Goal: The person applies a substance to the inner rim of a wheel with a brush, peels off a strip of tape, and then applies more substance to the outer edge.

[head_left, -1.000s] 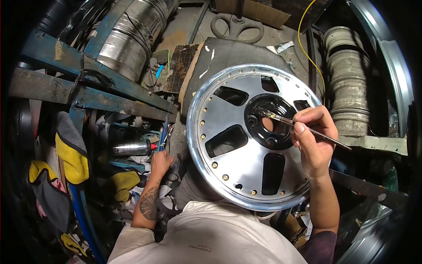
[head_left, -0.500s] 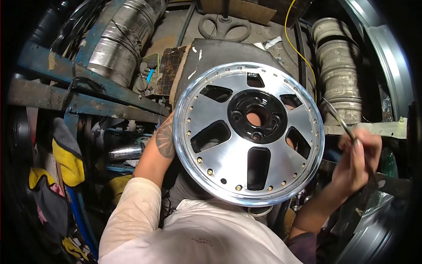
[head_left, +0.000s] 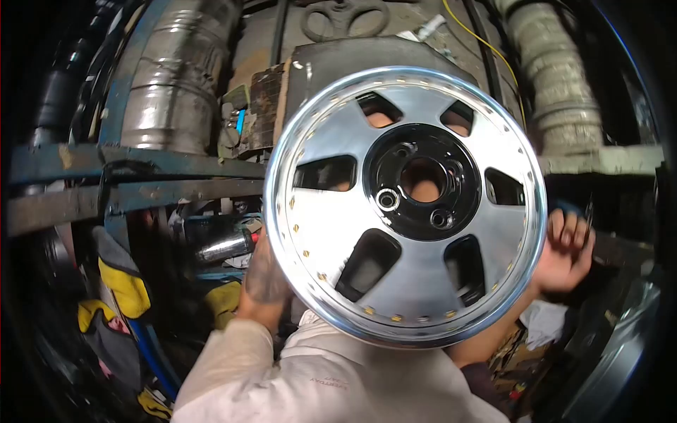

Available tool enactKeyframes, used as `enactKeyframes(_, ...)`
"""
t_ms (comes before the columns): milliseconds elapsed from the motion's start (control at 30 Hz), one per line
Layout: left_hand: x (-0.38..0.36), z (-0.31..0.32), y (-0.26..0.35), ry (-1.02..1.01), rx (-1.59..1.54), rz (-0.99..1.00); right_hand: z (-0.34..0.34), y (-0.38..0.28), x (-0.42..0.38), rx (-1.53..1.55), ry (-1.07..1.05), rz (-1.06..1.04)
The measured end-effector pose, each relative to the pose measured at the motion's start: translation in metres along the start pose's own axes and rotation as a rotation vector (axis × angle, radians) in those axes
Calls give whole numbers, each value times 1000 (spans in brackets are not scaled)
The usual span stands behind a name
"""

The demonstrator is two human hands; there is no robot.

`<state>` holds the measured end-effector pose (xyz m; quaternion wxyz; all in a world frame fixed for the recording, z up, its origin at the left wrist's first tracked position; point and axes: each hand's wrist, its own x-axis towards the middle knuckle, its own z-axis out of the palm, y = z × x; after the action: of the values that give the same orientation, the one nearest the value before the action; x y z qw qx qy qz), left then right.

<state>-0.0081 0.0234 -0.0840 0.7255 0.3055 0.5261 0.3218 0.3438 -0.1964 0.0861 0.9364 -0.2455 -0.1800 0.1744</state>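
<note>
A polished silver wheel rim (head_left: 416, 275) with a black centre faces me, its brass-coloured bolts ringing the edge. My left hand (head_left: 265, 248) reaches behind the wheel's left side, and its fingers are hidden there. Skin shows through the wheel's centre hole and its upper openings. Just off the right edge of the wheel is my right hand (head_left: 564, 254), fingers curled, with a thin metal tool (head_left: 589, 215) held upright at the fingertips. The wheel hides part of my right forearm. Behind it lies a dark padded board (head_left: 367, 58).
Large metal barrels (head_left: 176, 92) stand at the far left, and more stacked wheel barrels (head_left: 564, 77) at the far right. Blue-painted frame bars (head_left: 162, 166) cross the left side. Yellow-and-grey gloves (head_left: 123, 282) hang there. A yellow cable (head_left: 486, 42) runs along the back right.
The wheel has turned and come closer, so it looks larger. My right hand has lowered slightly beside its edge, and the tool has swung from slanting across to upright. The camera view has shifted.
</note>
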Motion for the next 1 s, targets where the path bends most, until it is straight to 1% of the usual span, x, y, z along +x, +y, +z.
enactKeyframes(33, -20, -3, 2, -11, -7, 1, -14, 0, 13, 114, -9, 78)
enactKeyframes(100, -52, -5, 4, -35, -24, -19, -42, 13, 37, 272, -109, 267)
enactKeyframes(167, -66, -3, 10, -60, -37, -30, -67, 18, 54, 207, -103, 348)
enactKeyframes(233, -83, 0, 11, -68, -41, -50, -59, 30, 53, 269, -234, 346)
enactKeyframes(367, -90, 12, 17, -76, -31, -57, -47, 34, 46, 68, -221, 295)
enactKeyframes(500, -90, 23, 37, -53, -10, -26, -40, 27, 40, 8, -165, 258)
enactKeyframes(567, -86, 30, 58, 14, 84, 68, -32, 17, 30, -103, -140, 228)
enactKeyframes(600, -84, 32, 72, 69, 198, 167, -26, 11, 23, -188, -129, 207)
enactKeyframes(633, -79, 30, 84, 146, 363, 292, -21, 5, 15, -277, -114, 187)
enactKeyframes(700, -79, 20, 118, 299, 738, 602, -11, -5, 0, -354, -106, 134)
enactKeyframes(767, -111, 38, 144, 156, 692, 815, -7, -10, -14, -418, -80, 97)
enactKeyframes(800, -129, 51, 153, 13, 762, 828, -5, -11, -18, -438, -70, 82)
enactKeyframes(867, -163, 84, 154, -198, 953, 588, -1, -11, -25, -464, -56, 52)
enactKeyframes(900, -170, 100, 152, -351, 1131, 557, 1, -10, -29, -457, -38, 61)
enactKeyframes(967, -167, 108, 145, -488, 1347, 566, 5, -11, -33, -442, -17, 67)
enactKeyframes(1000, -163, 107, 145, -525, 1388, 573, 6, -11, -36, -475, -3, 31)
